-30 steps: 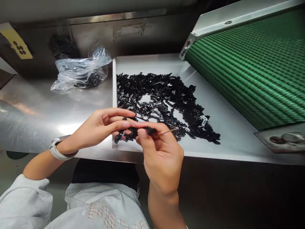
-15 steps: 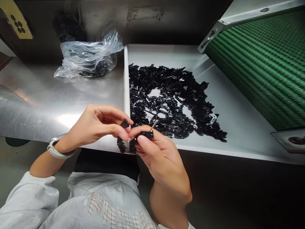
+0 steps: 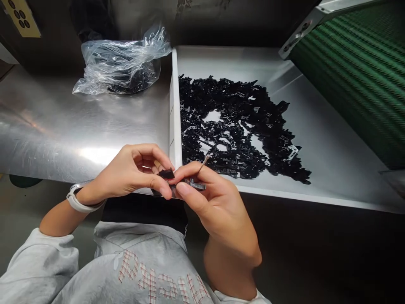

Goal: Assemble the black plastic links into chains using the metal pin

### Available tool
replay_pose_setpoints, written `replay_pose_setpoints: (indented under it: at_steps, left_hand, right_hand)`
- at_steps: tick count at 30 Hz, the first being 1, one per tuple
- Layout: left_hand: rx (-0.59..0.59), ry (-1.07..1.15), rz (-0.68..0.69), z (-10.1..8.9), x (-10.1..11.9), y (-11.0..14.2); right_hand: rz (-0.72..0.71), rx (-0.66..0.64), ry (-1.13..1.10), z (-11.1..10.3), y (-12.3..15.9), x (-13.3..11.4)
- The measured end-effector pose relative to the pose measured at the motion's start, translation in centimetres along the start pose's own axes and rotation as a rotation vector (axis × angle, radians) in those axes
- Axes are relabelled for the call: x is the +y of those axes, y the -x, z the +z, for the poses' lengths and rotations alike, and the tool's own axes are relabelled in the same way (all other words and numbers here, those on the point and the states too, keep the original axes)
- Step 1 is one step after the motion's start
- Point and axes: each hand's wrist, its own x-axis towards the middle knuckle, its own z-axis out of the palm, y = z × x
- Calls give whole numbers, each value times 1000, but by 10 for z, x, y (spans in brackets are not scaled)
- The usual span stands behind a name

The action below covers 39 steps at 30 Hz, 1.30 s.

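Observation:
My left hand (image 3: pixel 139 171) pinches a small black plastic part (image 3: pixel 166 173) between thumb and fingers. Close against it, my right hand (image 3: pixel 215 198) is closed on another black plastic piece (image 3: pixel 198 185) under the thumb. A thin metal rod (image 3: pixel 203 163) sticks up from behind the right index finger; its lower end is hidden. The hands meet just in front of the white tray's near left corner. Fingers cover much of both black pieces, so I cannot tell whether they are joined.
A white tray (image 3: pixel 176 105) bears a wide heap of small black parts (image 3: pixel 230 114). Left of it, a clear plastic bag (image 3: pixel 122 65) with dark contents lies on the metal table (image 3: pixel 63 126). A green ribbed belt (image 3: pixel 357 76) slopes along the right.
The black pieces have turned and come closer together between my fingers, and less of them hangs below the hands. The view has shifted slightly, moving the tray rightward and up.

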Motion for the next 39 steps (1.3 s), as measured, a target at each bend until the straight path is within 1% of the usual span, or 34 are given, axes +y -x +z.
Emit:
replay_pose_setpoints:
  at_steps: [3,7,9,12,14,16,18,21,23,24,25,28,29,31,33,36,39]
  left_hand:
    - [14,-17,12,1,-1,3]
    - [4,-34,15,2,0,8]
    - [-12,-43,1,3,0,10]
    - [-36,-44,-23,1,0,12]
    - [-101,-1,-48,-4,-3,14]
    - [-211,73,-68,-11,-8,17]
    - [-310,148,-57,-17,-15,21]
    - [-360,246,-14,-18,-30,26]
    - [-339,306,-12,-15,-38,28]
    - [-304,331,-17,-12,-42,29]
    - [-259,357,-26,-10,-45,29]
    - [-120,430,-90,-6,-50,30]
    - [-86,450,-123,-4,-52,30]
    - [-48,483,-181,-2,-53,30]
    - [-34,500,-204,1,-54,31]
    - [-31,473,-162,6,-54,33]
    - [29,419,-123,6,-51,37]
  right_hand:
    - [15,29,36,4,-3,-4]
    - [23,49,23,7,-3,-3]
    - [26,42,4,8,-2,-1]
    - [68,16,9,7,0,-1]
    - [80,8,4,6,0,-1]
    - [67,3,-29,5,0,-1]
    - [64,-7,-58,4,-1,-1]
    - [121,-90,-124,3,-1,0]
    - [149,-159,-203,2,-1,0]
    - [143,-156,-226,1,-1,0]
    - [131,-120,-222,0,0,0]
    - [85,53,-118,-5,3,-1]
    - [78,81,-94,-6,4,-2]
    - [92,74,-83,-7,6,-3]
    - [111,35,-86,-5,6,-6]
    - [106,2,-68,-1,5,-8]
    - [83,12,-57,-2,5,-8]
